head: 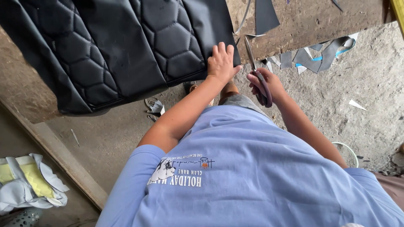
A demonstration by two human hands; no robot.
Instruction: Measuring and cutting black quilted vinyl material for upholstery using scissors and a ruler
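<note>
A black quilted cover [113,46] with stitched hexagons lies on a wooden table [320,17] and hangs over its near edge. My left hand [221,63] rests flat on the cover's right corner, fingers together. My right hand [265,86] grips a pair of scissors [252,63] by purple handles. The blades point up along the cover's right edge, just beside my left hand. My blue shirt fills the lower part of the view.
Grey and blue fabric scraps [315,56] lie on the concrete floor under the table edge. A dark offcut [265,14] sits on the table. A wooden beam [59,155] runs diagonally at left, with pale foam-backed pieces [29,183] beyond it.
</note>
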